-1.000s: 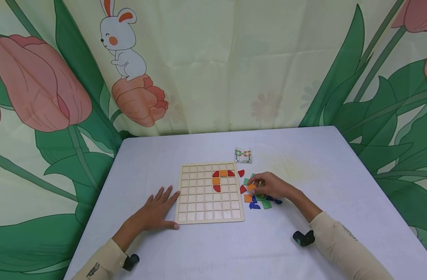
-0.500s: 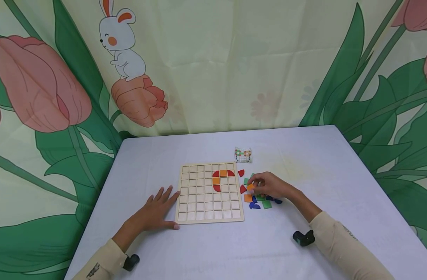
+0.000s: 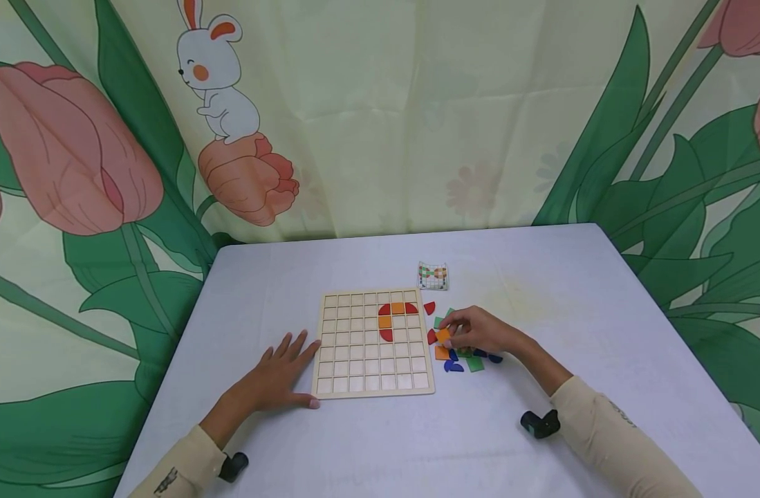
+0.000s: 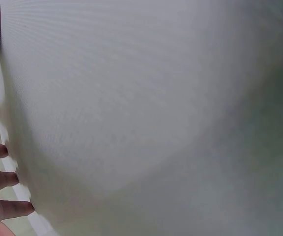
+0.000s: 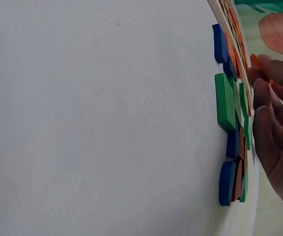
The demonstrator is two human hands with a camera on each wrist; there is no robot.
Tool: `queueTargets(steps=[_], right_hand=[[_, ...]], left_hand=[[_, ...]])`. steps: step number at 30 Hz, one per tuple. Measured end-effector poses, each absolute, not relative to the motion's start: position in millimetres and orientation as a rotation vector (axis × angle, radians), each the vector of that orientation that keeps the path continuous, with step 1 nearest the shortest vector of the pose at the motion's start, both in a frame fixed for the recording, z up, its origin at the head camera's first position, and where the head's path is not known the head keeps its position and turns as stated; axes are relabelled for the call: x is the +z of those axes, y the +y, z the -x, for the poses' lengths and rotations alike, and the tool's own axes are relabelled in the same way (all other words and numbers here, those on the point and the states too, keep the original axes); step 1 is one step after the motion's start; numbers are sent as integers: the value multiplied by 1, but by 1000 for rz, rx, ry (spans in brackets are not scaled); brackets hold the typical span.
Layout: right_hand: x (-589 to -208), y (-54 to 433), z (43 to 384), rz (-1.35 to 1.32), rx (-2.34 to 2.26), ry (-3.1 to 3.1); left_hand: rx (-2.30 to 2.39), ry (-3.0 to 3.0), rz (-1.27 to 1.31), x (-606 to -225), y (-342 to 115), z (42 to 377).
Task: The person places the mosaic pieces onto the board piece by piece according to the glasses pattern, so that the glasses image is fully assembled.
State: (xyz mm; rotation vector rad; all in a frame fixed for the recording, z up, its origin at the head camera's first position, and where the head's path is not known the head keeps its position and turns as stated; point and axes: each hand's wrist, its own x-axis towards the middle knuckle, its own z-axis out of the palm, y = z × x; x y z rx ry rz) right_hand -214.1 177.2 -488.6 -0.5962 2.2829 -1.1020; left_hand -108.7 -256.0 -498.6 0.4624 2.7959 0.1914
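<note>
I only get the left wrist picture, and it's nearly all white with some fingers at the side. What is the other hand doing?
Observer: The right hand pinches an orange tile, which shows just to the right of a gridded board in the head view.
Visitor: Ooh, a board! Has anything been set in it?
Observer: Yes, five pieces, in its far right part: three red pieces and two orange pieces.
</note>
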Motion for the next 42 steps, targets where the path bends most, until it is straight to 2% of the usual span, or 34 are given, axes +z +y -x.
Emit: queueTargets(steps=[42], right_hand=[[-491, 158, 212, 578, -1176, 2282]], left_hand=[[195, 2787, -459, -500, -257, 109]])
